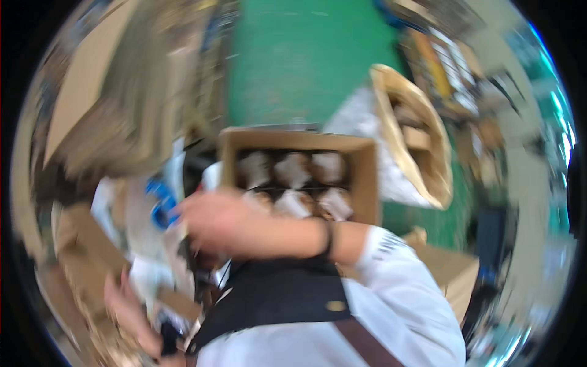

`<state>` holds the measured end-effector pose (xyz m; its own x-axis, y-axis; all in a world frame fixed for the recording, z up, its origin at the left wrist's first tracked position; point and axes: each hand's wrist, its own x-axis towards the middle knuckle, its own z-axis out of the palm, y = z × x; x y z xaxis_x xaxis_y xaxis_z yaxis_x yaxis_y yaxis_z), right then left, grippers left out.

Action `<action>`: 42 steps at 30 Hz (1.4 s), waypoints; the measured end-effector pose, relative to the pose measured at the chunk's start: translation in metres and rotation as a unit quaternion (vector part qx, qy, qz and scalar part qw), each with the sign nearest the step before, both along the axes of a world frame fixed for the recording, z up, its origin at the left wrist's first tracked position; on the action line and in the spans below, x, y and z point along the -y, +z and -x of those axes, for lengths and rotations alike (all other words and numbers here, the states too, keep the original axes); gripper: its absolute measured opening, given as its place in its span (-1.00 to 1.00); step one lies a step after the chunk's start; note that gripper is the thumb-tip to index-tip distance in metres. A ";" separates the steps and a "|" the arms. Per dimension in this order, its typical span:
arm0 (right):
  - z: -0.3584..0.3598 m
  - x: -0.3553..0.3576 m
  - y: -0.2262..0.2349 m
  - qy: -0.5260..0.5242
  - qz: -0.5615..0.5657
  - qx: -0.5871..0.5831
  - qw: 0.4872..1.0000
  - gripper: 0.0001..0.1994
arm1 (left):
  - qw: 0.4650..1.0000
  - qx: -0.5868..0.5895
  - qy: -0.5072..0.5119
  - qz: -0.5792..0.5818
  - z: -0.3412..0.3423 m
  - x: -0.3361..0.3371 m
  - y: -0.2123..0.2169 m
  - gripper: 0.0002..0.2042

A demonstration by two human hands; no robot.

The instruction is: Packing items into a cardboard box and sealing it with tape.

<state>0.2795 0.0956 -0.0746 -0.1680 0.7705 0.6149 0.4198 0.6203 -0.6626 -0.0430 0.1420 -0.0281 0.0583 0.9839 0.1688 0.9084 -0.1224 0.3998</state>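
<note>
An open cardboard box (365, 177) stands in front of my body, with several items capped in white paper (292, 169) set in rows inside it. My right arm reaches leftward across the near side of the box. At the end of it my right hand (214, 221) is smeared by motion, close to a blue ring-shaped thing (161, 205) that looks like a tape roll; whether the fingers hold anything is hidden. Lower left, my left hand (126, 304) hovers beside some brown cardboard, its blurred fingers apart and nothing visible in them.
Stacked flat cardboard (116, 110) rises at the left. Right of the box stands a large white sack (391, 140) with a tan rim and cardboard pieces inside. A closed carton (449, 269) is at my right, and green floor (299, 61) stretches ahead.
</note>
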 end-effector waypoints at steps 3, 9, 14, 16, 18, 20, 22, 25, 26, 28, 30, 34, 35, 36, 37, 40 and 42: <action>0.024 0.017 0.054 0.089 -0.056 -0.006 0.994 -0.56 | 0.945 -0.171 -0.276 0.030 -0.036 0.030 0.071 -0.79; -0.092 0.109 0.051 -0.166 0.066 0.064 0.982 -0.74 | 0.865 -0.015 -0.472 -0.168 -0.174 0.055 0.090 -0.37; -0.262 0.217 0.023 -0.579 0.135 0.037 0.803 -0.73 | 0.787 0.213 -0.554 0.169 -0.166 0.037 0.105 -0.49; -0.332 0.244 -0.014 -0.679 0.105 0.071 0.723 -0.76 | 0.695 0.107 -0.640 0.309 -0.162 0.022 0.116 -0.51; -0.384 0.272 -0.060 -0.714 0.162 0.132 0.668 -0.75 | 0.528 0.134 -0.711 0.444 -0.164 0.021 0.116 -0.43; -0.406 0.284 -0.098 -0.714 0.243 0.186 0.630 -0.65 | 0.547 0.124 -0.701 0.441 -0.147 0.030 0.109 -0.61; -0.388 0.255 -0.115 -0.661 0.266 0.193 0.674 -0.51 | 0.520 0.080 -0.732 0.433 -0.115 0.048 0.114 -0.68; -0.316 0.208 -0.079 -0.451 0.284 -0.113 0.839 -0.63 | 0.583 0.222 -0.722 0.299 -0.115 0.071 0.113 -0.89; -0.282 0.193 -0.058 -0.370 0.300 -0.206 0.855 -0.65 | 0.590 0.293 -0.714 0.235 -0.116 0.085 0.110 -0.85; -0.213 0.165 -0.010 -0.197 0.330 -0.278 0.880 -0.69 | 0.608 0.350 -0.694 0.159 -0.100 0.126 0.155 -0.74; -0.167 0.150 0.017 -0.083 0.371 -0.281 0.881 -0.72 | 0.632 0.314 -0.690 0.164 -0.091 0.125 0.156 -0.74; -0.081 0.097 0.001 0.119 0.440 -0.212 0.864 -0.75 | 0.590 0.199 -0.748 0.230 -0.080 0.148 0.172 -0.74; -0.063 0.088 -0.001 0.154 0.442 -0.166 0.868 -0.75 | 0.567 0.175 -0.766 0.247 -0.076 0.148 0.173 -0.74; -0.048 0.081 -0.001 0.181 0.446 -0.137 0.866 -0.75 | 0.538 0.148 -0.788 0.261 -0.074 0.145 0.172 -0.74; -0.033 0.077 -0.001 0.206 0.450 -0.109 0.862 -0.75 | 0.506 0.122 -0.809 0.275 -0.069 0.142 0.171 -0.74; -0.002 0.079 -0.001 0.203 0.452 -0.128 0.859 -0.75 | 0.376 0.045 -0.872 0.310 -0.052 0.114 0.165 -0.74; 0.017 0.079 -0.005 0.204 0.438 -0.131 0.866 -0.75 | 0.735 0.253 -0.534 0.333 -0.002 0.053 0.099 -0.83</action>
